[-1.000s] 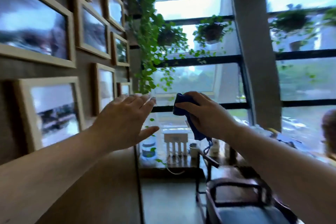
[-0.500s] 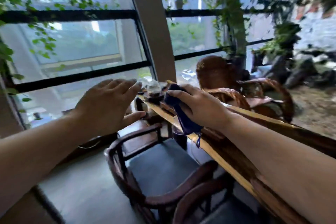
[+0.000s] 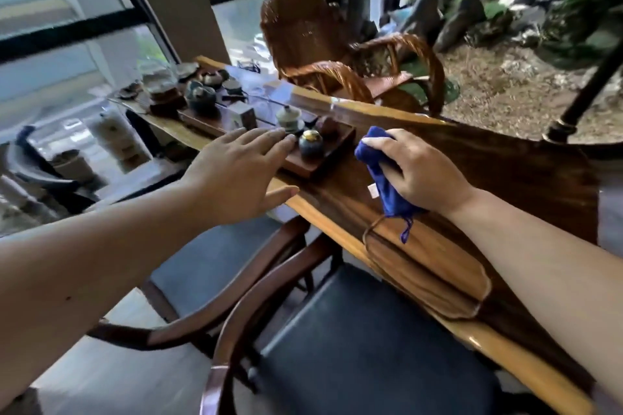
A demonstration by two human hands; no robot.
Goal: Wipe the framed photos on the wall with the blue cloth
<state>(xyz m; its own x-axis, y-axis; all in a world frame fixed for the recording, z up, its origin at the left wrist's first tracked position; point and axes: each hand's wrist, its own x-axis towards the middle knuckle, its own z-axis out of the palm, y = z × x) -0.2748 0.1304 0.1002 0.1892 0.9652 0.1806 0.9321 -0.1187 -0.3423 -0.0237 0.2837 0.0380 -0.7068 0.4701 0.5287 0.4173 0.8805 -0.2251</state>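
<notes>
I have turned away from the wall, so the framed photos are gone from view. My right hand (image 3: pixel 418 175) grips the bunched blue cloth (image 3: pixel 381 175) above the long shiny wooden bench (image 3: pixel 505 158). My left hand (image 3: pixel 236 175) is open, fingers spread. Wiping looks finished.

Right hand (image 3: pixel 421 175) grips blue cloth (image 3: pixel 377 168) above wooden table (image 3: pixel 505 158).

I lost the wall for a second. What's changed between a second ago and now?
The view swung right, away from the framed photos, which are out of sight; a wooden table with a tea set now fills it. Both hands came down over the table. Nothing was picked up or released: the right hand still grips the blue cloth, and the left hand stays open and empty.
</notes>
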